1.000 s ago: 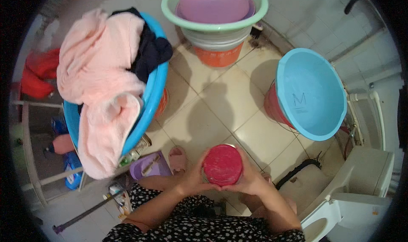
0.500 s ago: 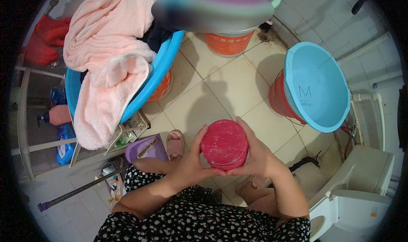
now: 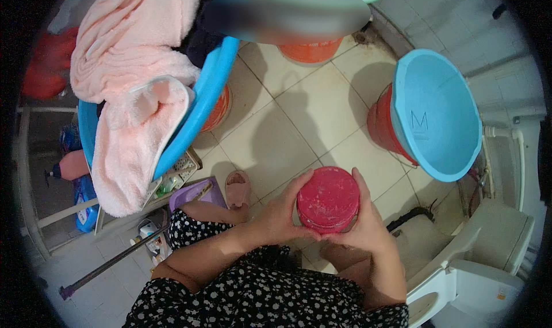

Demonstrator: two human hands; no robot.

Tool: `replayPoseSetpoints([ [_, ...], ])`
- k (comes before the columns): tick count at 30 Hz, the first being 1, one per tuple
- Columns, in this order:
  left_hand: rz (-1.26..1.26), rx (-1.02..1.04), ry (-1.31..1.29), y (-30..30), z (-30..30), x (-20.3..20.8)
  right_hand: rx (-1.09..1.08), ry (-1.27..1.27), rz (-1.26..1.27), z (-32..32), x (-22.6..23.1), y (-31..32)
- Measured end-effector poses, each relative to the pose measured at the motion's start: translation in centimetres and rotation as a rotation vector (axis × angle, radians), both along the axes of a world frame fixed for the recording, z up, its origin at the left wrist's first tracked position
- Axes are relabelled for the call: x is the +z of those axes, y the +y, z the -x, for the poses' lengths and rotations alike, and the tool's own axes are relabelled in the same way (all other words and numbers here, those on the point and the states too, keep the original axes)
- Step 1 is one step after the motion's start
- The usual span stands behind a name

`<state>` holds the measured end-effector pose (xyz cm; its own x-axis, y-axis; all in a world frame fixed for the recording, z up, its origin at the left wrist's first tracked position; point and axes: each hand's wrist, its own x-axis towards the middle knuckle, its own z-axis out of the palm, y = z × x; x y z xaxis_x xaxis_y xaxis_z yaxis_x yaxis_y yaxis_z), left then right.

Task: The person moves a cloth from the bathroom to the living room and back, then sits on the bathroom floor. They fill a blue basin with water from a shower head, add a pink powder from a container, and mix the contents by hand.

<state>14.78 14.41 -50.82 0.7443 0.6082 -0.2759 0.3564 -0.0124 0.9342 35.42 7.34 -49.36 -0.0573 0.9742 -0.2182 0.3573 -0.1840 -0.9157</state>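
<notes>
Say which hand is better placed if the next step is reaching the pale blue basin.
The right hand, probably: nearer the pale blue basin, though it and the left hand hold the red-topped container.

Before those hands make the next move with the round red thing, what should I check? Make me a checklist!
1. Left hand on the round red thing: ok, it curves around the left side.
2. Right hand on it too: ok, it cups the right side.
3. What is inside the red thing: cannot tell, only its outside shows.
4. Fluffy pink cloth all inside the big blue tub: not ok, part hangs over the rim.
5. Light blue basin apart from both hands: ok, it sits off to the right, on a red bucket.
</notes>
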Motion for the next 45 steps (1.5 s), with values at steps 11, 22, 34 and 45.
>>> replayPoseSetpoints([
  [11, -0.150, 0.042, -0.096, -2.0, -1.5, -0.4, -0.044, -0.016, -0.031, -1.4, 0.9, -2.3],
  [22, -0.038, 0.084, -0.210, -0.8, -2.1, -0.4, -0.105, 0.035, -0.173, -1.4, -0.1, -0.9],
  [34, 0.040, -0.032, -0.197, 2.8, -4.3, -3.3, -0.102, 0.062, -0.095, -2.9, -4.1, 1.2],
  [45, 0.340, -0.174, 0.175, -3.9, 1.2, 7.8, -0.117, 0.058, 0.376, 1.9, 9.2, -5.0],
])
